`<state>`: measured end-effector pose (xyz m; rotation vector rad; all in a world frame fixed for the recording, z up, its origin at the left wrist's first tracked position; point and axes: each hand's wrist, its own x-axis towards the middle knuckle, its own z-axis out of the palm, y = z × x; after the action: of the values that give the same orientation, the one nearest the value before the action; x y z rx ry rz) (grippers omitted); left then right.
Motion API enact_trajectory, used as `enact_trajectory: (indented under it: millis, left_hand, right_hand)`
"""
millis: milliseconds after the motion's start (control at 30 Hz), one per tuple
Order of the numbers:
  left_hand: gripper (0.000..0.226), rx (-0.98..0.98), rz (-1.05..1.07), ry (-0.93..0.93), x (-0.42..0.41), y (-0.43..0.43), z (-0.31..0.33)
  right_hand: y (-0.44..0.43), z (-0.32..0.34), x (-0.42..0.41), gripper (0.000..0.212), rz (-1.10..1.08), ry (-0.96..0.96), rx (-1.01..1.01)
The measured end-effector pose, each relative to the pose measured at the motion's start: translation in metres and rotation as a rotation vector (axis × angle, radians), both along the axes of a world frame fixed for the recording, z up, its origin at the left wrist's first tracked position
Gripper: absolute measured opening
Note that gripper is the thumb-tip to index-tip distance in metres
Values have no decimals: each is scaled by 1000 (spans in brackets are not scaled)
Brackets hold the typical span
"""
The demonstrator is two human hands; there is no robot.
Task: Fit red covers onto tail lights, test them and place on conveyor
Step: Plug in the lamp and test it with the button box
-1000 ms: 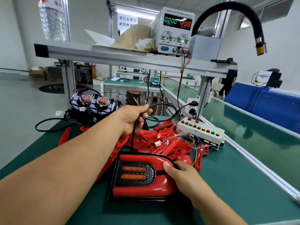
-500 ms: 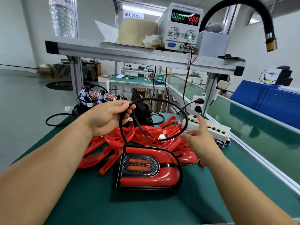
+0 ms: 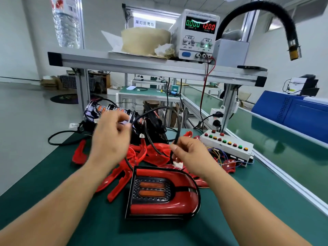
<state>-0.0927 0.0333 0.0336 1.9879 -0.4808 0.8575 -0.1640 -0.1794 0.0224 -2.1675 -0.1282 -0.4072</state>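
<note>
**Cable in both hands, light not yet plugged in**

The tail light (image 3: 163, 192) lies face up on the mat, near the edge, with its red cover fitted. Its cable (image 3: 156, 108) arcs up between the hands.

- Left hand (image 3: 111, 139): fingers curled, pinching the cable; blurred, so the detail is unclear.
- Right hand (image 3: 191, 155): thumb and forefinger pinch the cable just above the white plug (image 3: 178, 164).

Risks, as I judge them:
- The slack loop may catch on the loose covers (image 3: 142, 153) beneath it.
- A tug could drag the light across the mat.
- The thin wires (image 3: 218, 155) from the button box (image 3: 229, 146) are tangled among the covers, so finding the mate may be slow.
- The supply (image 3: 197, 32) reads 12.00, so keep the contacts apart.

Bare lights (image 3: 110, 110) crowd the back. The conveyor (image 3: 266, 139) runs along the right.
</note>
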Motion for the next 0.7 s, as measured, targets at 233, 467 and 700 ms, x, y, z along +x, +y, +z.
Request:
enact_trajectory:
  millis: [233, 467, 700]
  left_hand:
    - [16, 417, -277, 389, -12, -61, -11]
    - [12, -600, -599, 867, 13, -61, -23]
    - [10, -791, -660, 1046, 36, -58, -20]
  right_hand:
    - [19, 43, 24, 21, 138, -17, 105]
    - [-38, 14, 48, 19, -244, 64, -318]
    - [-56, -46, 66, 19, -364, 262, -778]
